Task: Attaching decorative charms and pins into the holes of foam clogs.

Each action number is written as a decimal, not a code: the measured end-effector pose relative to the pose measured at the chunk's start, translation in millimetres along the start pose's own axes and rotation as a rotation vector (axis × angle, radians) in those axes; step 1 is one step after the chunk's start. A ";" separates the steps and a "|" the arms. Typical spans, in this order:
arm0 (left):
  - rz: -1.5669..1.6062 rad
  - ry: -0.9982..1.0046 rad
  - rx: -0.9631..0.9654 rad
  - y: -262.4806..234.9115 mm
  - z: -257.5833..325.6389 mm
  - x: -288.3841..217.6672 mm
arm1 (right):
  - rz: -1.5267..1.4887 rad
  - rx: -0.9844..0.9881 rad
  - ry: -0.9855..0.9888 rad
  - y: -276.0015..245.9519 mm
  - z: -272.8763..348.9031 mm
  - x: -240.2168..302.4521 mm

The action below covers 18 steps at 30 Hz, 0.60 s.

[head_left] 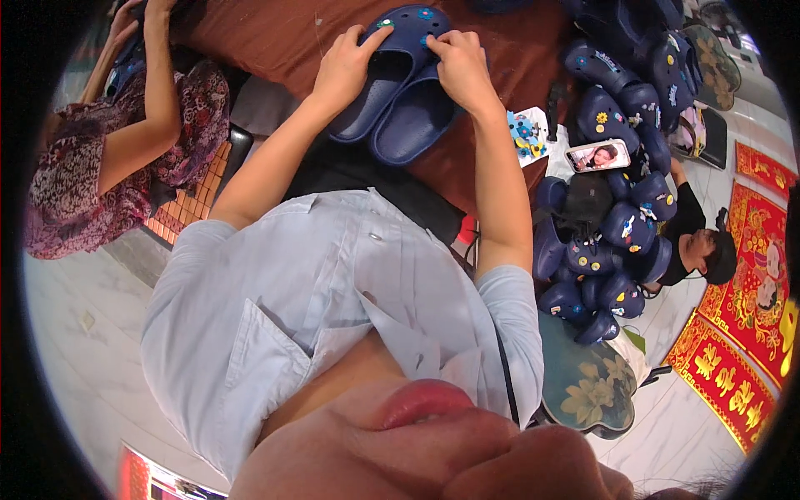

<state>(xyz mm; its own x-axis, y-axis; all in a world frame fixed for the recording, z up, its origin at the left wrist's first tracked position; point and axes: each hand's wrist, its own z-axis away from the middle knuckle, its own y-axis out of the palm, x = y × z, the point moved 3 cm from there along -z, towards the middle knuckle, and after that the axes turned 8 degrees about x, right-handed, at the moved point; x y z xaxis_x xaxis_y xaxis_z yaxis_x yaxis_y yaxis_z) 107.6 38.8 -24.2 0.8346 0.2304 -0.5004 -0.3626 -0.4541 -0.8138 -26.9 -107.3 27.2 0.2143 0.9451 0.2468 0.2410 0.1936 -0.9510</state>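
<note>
Both arms stretch forward over the brown table. The left hand grips the rim of a dark blue clog, fingers curled over its toe. The right hand pinches at the strap beside a small charm. A pile of clogs sits to the right.

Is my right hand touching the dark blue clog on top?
Touching. The head view shows the right hand with its fingertips pressed onto the strap of the dark blue clog.

small home workshop: heaps of navy clogs, charm sheet on table
</note>
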 end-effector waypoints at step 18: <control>0.039 0.072 0.033 -2.1 -9.5 2.4 | -0.019 0.326 0.188 -1.5 -27.0 -4.2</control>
<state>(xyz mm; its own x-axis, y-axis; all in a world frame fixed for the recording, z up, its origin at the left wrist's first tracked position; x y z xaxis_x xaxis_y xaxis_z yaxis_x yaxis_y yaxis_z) 114.4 32.1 -20.9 0.8468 0.1504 -0.5102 -0.4076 -0.4327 -0.8041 -2.6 -118.6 32.6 0.3901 0.8816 0.2657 -0.0610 0.3127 -0.9479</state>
